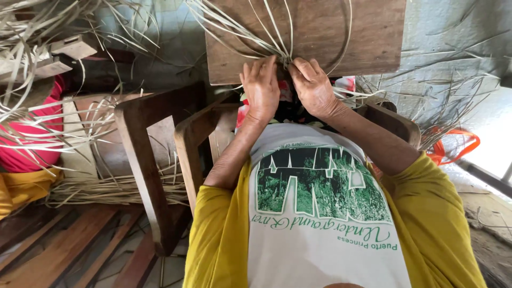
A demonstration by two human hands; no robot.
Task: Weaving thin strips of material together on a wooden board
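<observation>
The person's left hand and right hand sit side by side at the near edge of a flat brown wooden board. Both hands have their fingers curled tight around a bunch of long, thin, pale dry grass strips. The strips fan out from the hands over the board, and a brown wooden chair stands to the left.

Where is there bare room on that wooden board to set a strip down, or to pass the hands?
The wooden board is bare to the right of the right hand, out to its right edge, and at its lower left beside the left hand. Its top middle is crowded where the straw strips fan out. Left of the wooden chair, loose straw covers the floor.
</observation>
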